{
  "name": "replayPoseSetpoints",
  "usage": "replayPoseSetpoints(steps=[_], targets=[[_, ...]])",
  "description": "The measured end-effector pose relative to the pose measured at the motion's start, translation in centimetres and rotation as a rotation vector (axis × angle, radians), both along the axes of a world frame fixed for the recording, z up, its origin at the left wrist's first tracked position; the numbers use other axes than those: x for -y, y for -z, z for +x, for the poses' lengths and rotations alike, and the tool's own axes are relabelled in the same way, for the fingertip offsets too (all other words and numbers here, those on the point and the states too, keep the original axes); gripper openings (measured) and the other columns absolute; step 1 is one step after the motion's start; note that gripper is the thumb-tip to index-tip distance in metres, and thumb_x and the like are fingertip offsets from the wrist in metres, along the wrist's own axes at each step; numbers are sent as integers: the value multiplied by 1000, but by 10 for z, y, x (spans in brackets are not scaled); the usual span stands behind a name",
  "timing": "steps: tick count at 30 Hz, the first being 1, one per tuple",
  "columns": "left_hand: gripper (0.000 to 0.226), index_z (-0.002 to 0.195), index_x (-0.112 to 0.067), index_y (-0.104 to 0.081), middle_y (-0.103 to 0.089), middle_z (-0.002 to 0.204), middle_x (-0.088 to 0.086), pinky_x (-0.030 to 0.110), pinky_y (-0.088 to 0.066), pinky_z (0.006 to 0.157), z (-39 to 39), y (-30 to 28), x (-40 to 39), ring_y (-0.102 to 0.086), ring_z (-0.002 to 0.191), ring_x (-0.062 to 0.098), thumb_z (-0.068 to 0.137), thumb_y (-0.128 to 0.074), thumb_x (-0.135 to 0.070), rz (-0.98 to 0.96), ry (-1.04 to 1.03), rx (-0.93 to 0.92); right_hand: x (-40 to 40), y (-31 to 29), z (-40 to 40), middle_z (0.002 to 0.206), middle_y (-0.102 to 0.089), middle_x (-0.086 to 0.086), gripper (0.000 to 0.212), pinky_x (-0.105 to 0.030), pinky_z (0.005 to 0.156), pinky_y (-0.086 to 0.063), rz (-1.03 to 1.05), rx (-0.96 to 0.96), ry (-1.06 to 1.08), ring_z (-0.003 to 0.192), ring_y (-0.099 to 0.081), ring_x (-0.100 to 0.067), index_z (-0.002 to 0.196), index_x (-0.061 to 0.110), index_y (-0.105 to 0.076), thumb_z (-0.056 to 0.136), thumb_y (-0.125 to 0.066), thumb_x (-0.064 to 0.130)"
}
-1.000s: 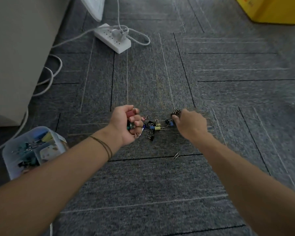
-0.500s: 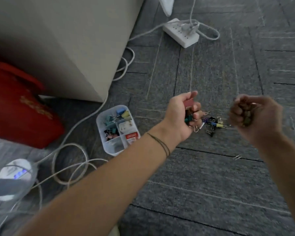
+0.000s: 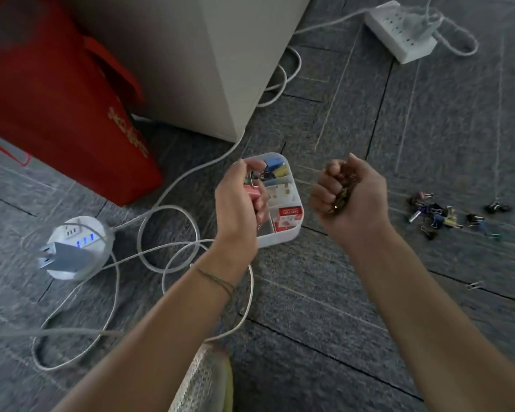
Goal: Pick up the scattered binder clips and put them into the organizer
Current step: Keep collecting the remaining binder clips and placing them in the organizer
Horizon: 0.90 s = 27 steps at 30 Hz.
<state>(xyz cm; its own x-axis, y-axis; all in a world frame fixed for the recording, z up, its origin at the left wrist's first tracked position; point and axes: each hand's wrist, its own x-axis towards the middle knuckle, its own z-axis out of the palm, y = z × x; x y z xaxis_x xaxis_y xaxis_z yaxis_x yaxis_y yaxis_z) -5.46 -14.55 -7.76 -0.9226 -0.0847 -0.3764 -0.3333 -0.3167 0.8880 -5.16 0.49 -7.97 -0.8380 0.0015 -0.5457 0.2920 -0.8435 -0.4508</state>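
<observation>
A white organizer [image 3: 289,233] with several compartments stands on the grey carpet, holding coloured clips and a small red-and-white box. My left hand [image 3: 238,203] hovers over its left side, closed on several binder clips, a pink one showing. My right hand [image 3: 348,197] is just right of the organizer, fisted around a bunch of dark clips. A scattered pile of binder clips [image 3: 440,212] lies on the carpet to the right, with a single paper clip [image 3: 474,284] nearer me.
A round white power hub [image 3: 78,248] with looping cables [image 3: 167,239] lies left of the organizer. A red bag [image 3: 57,99] and a white cabinet [image 3: 220,60] stand behind. A white power strip [image 3: 402,31] is at the far right.
Both hands left the clip pile and moved left with clips in them. My left hand now hangs over the organizer, and the view has swung left.
</observation>
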Motion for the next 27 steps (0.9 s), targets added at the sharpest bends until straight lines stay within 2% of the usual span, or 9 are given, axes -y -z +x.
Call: replayPoseSetpoints(steps=[4,8,11,14,18,21,24,27], targets=[[32,90,-9,-59,-35,47,3,32,-20,46,6,11,14,-28,41,16,108,-34,-18,-144,-61,-115,23,0,0,50,-32,1,49,-21,39,-21,0,2,-44,40,-31,-13,63,12,-49,104,-36,35],[30,92,-6,-59,-37,53,7,29,-27,43,5,16,13,-33,43,16,108,-34,-11,-186,-93,-153,33,-1,-1,52,-33,1,47,-24,40,-23,58,-18,-83,43,-32,-13,65,13,-50,104,-36,34],[29,96,-7,-63,-48,55,-1,26,-37,44,2,17,9,-42,48,17,109,-36,-9,-237,-94,-187,33,-2,-1,53,-34,1,45,-25,42,-22,91,-21,-91,44,-32,-13,67,13,-50,104,-36,34],[26,100,-9,-64,-58,59,-10,26,-49,55,2,18,6,-54,57,13,107,-38,-7,-289,-77,-210,32,-2,1,54,-35,1,44,-25,42,-23,122,-16,-97,45,-33,-14,67,14,-52,104,-37,32],[26,86,-10,-59,-57,67,5,36,-49,62,1,20,3,-54,63,22,105,-41,-6,-295,-76,-228,30,-3,4,55,-37,0,43,-26,43,-24,144,3,-98,47,-34,-14,68,14,-53,104,-39,32],[30,78,-9,-57,-55,62,4,40,-47,62,2,22,4,-52,60,24,104,-42,-7,-318,-54,-237,29,-4,5,56,-39,0,42,-26,43,-25,169,4,-104,48,-35,-14,69,14,-54,104,-40,31],[31,77,-7,-58,-55,59,2,35,-47,58,4,23,6,-52,59,24,104,-42,-7,-347,-46,-247,31,-4,6,56,-39,0,41,-26,43,-26,183,13,-107,48,-36,-14,69,14,-54,104,-40,31],[32,79,-4,-60,-57,58,11,27,-48,52,6,21,7,-56,54,22,105,-41,-9,-374,-40,-249,34,-4,6,57,-39,-1,41,-26,43,-27,183,14,-106,49,-35,-15,69,14,-54,104,-41,31]])
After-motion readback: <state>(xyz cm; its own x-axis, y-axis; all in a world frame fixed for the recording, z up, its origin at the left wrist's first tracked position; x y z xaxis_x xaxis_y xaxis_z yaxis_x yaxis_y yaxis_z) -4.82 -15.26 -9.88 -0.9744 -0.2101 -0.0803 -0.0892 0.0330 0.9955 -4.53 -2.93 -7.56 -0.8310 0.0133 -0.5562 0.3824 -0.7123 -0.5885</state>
